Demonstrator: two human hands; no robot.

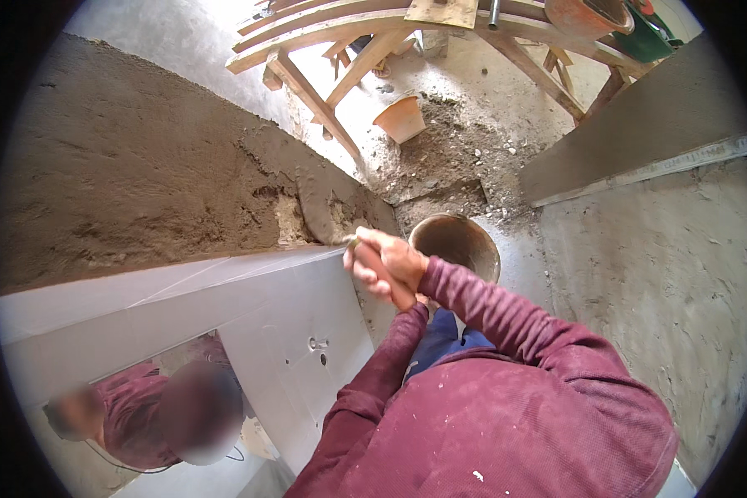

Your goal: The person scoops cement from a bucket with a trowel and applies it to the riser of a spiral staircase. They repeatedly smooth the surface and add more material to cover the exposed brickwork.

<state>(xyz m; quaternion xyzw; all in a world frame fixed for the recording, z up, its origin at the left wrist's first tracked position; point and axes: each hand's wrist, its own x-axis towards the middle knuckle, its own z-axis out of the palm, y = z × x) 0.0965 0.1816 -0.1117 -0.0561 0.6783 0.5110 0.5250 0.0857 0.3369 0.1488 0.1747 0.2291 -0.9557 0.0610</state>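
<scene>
Gripping with the curled fingers [363,273] of the right hand [402,259] the brown handle [385,273] of a trowel [319,212], pointing forward and to the left, with long axis slanting toward the mortar-covered wall [141,158] and perhaps touching it with the blade [313,199]. Can see of the left hand [422,300] only a small part beside the right wrist, farther from the blade, so cannot tell the state of its fingers. Can find no readable brand on trowel or bucket [475,239], only small printed marks on the pale strip [651,172] along the right-hand wall [656,249].

The 2 forearms [494,303] converge, right hand [398,259] curled tight, left hand [422,300] mostly hidden beside it.
</scene>
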